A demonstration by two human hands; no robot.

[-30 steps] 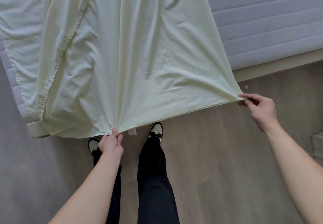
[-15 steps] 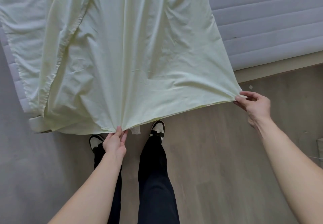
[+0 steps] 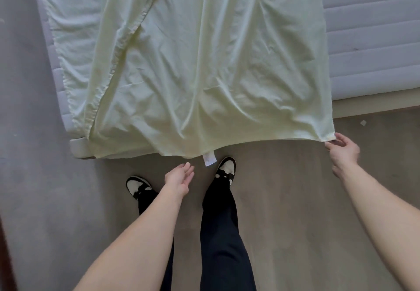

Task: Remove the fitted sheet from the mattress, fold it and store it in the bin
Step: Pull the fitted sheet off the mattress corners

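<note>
The pale yellow fitted sheet [image 3: 204,68] lies spread over the corner of the grey quilted mattress [image 3: 372,40], its near edge hanging past the bed over the floor. A white label [image 3: 209,159] dangles from that edge. My right hand [image 3: 343,152] pinches the sheet's right corner at the far right. Just below the hem, my left hand [image 3: 180,176] hovers with straight fingers, apart from the cloth and holding nothing. No bin is in view.
The beige bed frame [image 3: 372,106] shows under the mattress at right. My legs in black trousers and black-and-white shoes [image 3: 225,169] stand on the wood-look floor [image 3: 295,199] close to the bed. A small scrap [image 3: 363,122] lies on the floor.
My left hand has let go of the sheet's hem and dropped slightly away, fingers now straight. The hem fell slack and the label hangs free. My right hand keeps its pinch on the corner.
</note>
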